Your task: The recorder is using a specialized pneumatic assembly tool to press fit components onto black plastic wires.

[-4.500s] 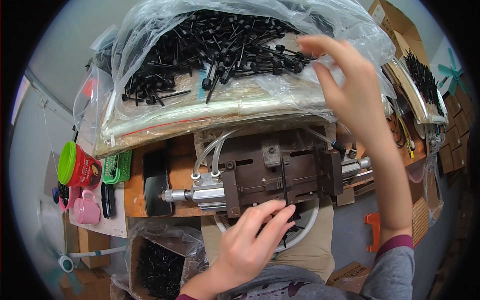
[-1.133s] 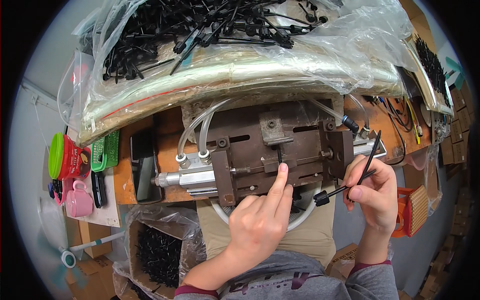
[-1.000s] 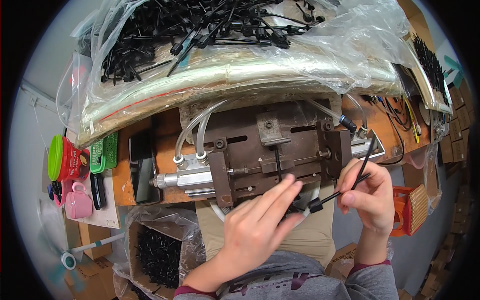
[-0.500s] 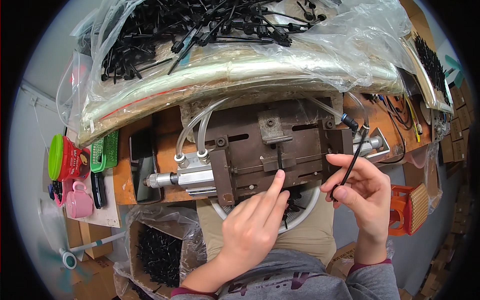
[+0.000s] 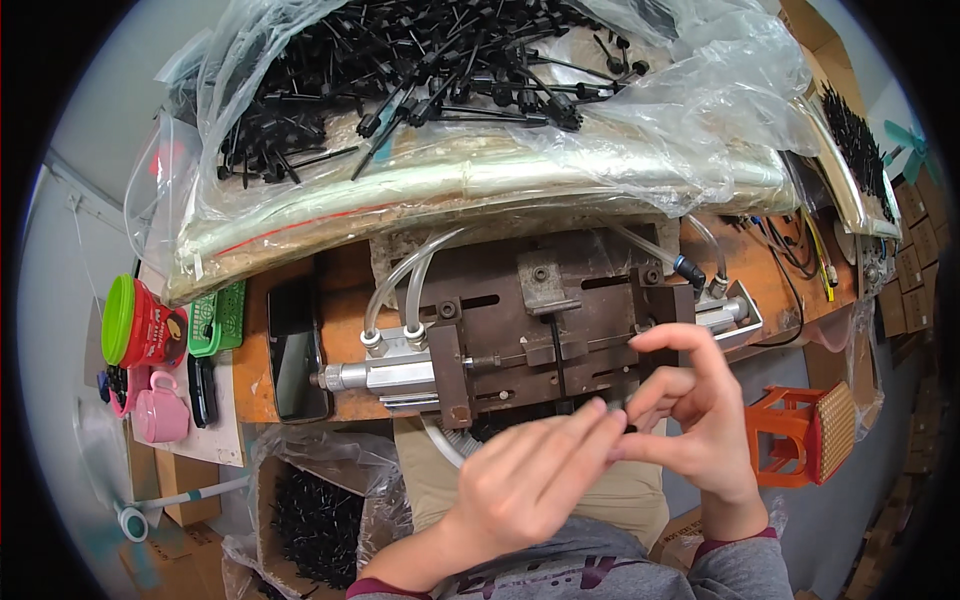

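Note:
A slim black rod point(image 5: 559, 362) lies front to back across the middle of a dark brown metal fixture point(image 5: 500, 290), its near end close to my fingers. My left hand point(image 5: 540, 470) is in front of the fixture, fingers pressed together and tips touching those of my right hand; its thumb is hidden. My right hand point(image 5: 695, 420) pinches with thumb and fingers curled, index finger raised. Between the fingertips shows only a small dark bit of a black part point(image 5: 630, 429); the rest is hidden.
Black rods with toothed heads point(image 5: 470, 70) are heaped behind the fixture in clear plastic. A phone point(image 5: 297, 350), a pink mug point(image 5: 161, 408) and a green basket point(image 5: 216, 320) lie left. A box of black parts point(image 5: 315, 525) stands lower left, an orange stool point(image 5: 790, 435) right.
My left hand has come off the rod in the fixture, uncovering more of it. Both hands have met in front of the fixture. The long rod in my right hand is now mostly out of sight.

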Action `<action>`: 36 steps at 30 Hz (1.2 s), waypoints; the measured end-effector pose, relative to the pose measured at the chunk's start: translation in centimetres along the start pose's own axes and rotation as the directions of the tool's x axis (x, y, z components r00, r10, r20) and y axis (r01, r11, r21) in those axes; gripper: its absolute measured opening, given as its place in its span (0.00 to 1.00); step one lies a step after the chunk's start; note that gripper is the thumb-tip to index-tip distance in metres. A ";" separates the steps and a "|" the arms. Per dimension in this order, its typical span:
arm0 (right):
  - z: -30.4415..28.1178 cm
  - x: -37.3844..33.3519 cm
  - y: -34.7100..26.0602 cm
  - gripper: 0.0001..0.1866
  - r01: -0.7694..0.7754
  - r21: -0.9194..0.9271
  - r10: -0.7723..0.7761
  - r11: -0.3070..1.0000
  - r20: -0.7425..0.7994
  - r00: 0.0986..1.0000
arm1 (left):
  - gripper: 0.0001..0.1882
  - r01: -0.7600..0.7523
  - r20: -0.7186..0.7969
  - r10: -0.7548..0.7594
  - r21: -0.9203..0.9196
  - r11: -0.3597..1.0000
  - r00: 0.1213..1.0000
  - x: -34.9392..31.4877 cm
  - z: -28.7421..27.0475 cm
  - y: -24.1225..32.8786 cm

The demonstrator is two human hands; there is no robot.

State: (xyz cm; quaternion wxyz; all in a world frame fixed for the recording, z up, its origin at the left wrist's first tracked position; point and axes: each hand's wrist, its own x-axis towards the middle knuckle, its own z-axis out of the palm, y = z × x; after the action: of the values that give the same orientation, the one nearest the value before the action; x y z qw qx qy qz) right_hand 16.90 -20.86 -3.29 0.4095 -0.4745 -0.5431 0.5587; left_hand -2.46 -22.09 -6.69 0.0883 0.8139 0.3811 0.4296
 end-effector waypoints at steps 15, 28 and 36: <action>0.8 12.7 -7.2 0.13 0.517 -0.690 -0.648 0.506 0.090 0.756 | 0.17 0.262 0.049 -0.258 -0.124 0.957 0.965 -0.9 -2.3 -0.3; 0.4 18.5 -7.4 0.18 0.363 -0.931 -0.528 0.048 0.284 0.800 | 0.19 0.025 0.254 -0.113 0.329 0.944 0.960 -0.7 0.3 -0.3; -2.4 18.9 -8.6 0.11 0.398 -0.906 -0.620 0.145 0.230 0.750 | 0.19 0.014 0.305 -0.131 0.359 0.933 0.943 -0.6 0.1 -0.2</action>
State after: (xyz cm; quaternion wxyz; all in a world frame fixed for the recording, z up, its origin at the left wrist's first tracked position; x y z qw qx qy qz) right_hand 14.71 -1.31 3.79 0.2856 -0.4562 -0.8399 -0.0705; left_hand -2.65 -22.38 -7.24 0.0186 0.8611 0.4622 0.2111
